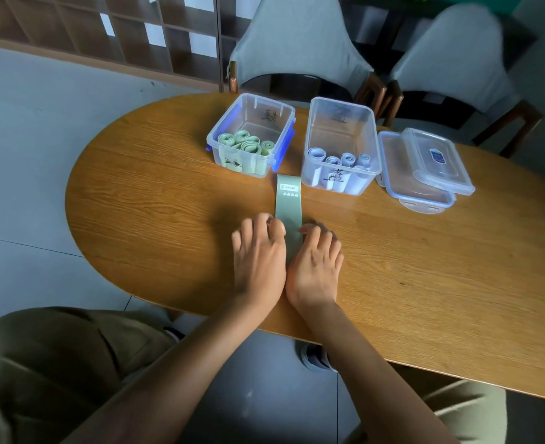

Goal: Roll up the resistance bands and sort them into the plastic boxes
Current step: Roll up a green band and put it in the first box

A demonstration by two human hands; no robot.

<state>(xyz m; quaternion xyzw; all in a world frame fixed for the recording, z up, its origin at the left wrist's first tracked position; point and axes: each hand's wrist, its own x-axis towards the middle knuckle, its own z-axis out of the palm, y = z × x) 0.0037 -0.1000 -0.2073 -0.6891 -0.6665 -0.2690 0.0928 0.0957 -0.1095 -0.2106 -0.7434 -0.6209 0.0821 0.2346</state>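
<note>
Tabletop: hands seemingly pinching band

Green band w/ white print; table orange-brown woodgrain.

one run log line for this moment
step: rolling | left hand + right hand: pinch green band near end | green box: rolls inside

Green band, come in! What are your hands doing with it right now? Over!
Left hand and right hand both grip the near end. Green band lies flat, pointing at the boxes. Nothing in the way.
</note>
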